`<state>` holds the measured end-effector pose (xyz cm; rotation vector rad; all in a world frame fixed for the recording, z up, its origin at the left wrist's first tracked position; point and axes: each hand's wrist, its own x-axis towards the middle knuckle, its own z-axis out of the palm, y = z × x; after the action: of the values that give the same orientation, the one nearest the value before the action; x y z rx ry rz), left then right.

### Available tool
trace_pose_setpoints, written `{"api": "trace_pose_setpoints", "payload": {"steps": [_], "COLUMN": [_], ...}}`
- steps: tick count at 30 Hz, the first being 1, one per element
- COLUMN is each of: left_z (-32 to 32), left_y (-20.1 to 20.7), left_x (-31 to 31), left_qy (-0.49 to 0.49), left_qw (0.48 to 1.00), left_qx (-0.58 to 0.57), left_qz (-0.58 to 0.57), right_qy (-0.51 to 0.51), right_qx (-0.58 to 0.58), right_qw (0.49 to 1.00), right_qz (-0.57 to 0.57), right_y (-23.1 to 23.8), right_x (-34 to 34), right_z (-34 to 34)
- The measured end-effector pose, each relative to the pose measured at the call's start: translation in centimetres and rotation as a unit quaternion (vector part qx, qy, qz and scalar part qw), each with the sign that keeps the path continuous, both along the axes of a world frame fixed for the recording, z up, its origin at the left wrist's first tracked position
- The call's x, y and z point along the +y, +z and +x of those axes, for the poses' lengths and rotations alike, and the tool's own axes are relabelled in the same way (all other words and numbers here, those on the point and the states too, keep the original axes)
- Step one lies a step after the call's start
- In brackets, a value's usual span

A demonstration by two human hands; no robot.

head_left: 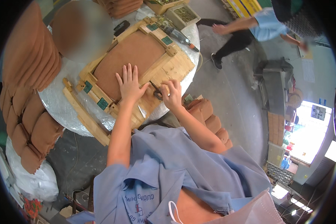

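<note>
A brown padded panel (134, 50) lies inside a wooden frame (86, 71) with green patches, on a round table. My left hand (129, 86) rests flat on the panel's near edge, fingers spread. To its right, my right hand (171, 96) has bent fingers closed around the handle of dark scissors (156, 92), over the bare wooden board (177, 67). The scissors' tip points away from me, toward the panel. A small pale, pointed piece (142, 112) lies on the board near my left wrist; its kind is unclear.
A power tool (179, 36) lies beyond the frame, near a bin of small metal pieces (183, 15). Brown panels are stacked at left (31, 48) and below right (209, 115). A loose wooden bar (86, 115) lies at the table's left. Another person (267, 24) walks at upper right.
</note>
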<state>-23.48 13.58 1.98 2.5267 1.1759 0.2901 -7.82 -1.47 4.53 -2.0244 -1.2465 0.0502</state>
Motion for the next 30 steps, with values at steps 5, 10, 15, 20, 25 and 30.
{"api": "trace_pose_setpoints", "payload": {"steps": [5,10,15,20,25,30], "left_z": [-2.3,-2.5,-4.5,-7.7,-11.0,-10.2], "left_y": [-2.6,-2.7,0.6,6.3,3.3,-2.1], "left_x": [2.4,2.5,2.5,0.5,6.7,15.2], "left_qy": [-0.059,-0.05,0.01,0.196,0.26,0.247], "left_qw": [0.995,0.995,0.984,0.939,0.935,0.959], "left_qx": [-0.081,-0.078,-0.16,-0.282,-0.226,-0.027], "left_qz": [-0.015,-0.028,-0.071,-0.032,0.083,0.138], "right_qy": [0.074,0.071,0.14,0.11,0.198,0.053], "right_qx": [-0.074,-0.077,-0.015,0.11,0.038,0.007], "right_qw": [0.993,0.991,0.983,0.974,0.978,0.998], "right_qz": [-0.062,-0.086,-0.118,-0.166,-0.062,-0.021], "right_y": [-3.3,-5.1,-6.8,-4.3,-0.1,-0.6], "right_x": [5.0,6.1,5.9,5.8,12.2,29.0], "right_z": [0.2,-0.4,0.4,-0.3,4.5,13.6]}}
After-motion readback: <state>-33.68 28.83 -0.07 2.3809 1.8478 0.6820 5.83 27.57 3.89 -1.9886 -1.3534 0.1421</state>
